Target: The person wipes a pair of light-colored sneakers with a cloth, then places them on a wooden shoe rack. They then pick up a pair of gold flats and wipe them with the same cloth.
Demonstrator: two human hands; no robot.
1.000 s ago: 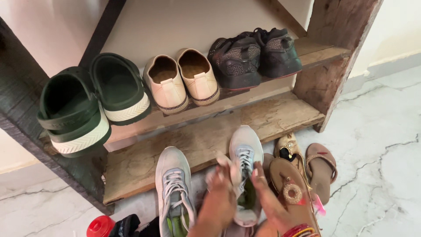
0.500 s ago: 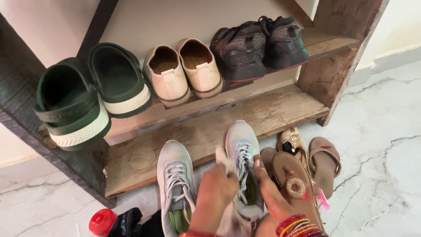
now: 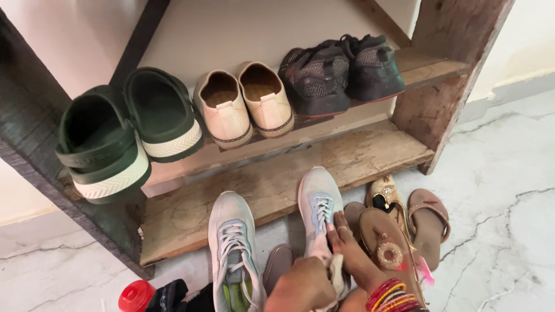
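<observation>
Largest item I logged: a rough wooden shoe rack (image 3: 370, 151) against a pale wall, standing on a white marbled floor (image 3: 503, 173). Upper shelf carried, left to right, a pair of dark green clogs (image 3: 130, 130) with ribbed white soles, a pair of cream slip-ons (image 3: 243, 104), and a pair of dark sneakers (image 3: 341, 69). The lower shelf board showed bare wood.

On the floor in front lay two pale grey lace-up sneakers. The left sneaker (image 3: 231, 248) lay flat, toe touching the lower board. The right sneaker (image 3: 319, 202) sat just beside it, toe also at the board, its heel end under my hands. Right of that, a cluster of tan and gold sandals (image 3: 404, 219), overlapping.

My right hand (image 3: 352, 251), bangles at the wrist, lay along the right sneaker's side, fingers together and pressed on it near the laces. My left hand (image 3: 303, 283) was curled, fingers closed around a small whitish cloth (image 3: 336, 271) at the sneaker's heel.

Smallest: a red cap (image 3: 134, 296) and dark fabric at the bottom-left edge.
</observation>
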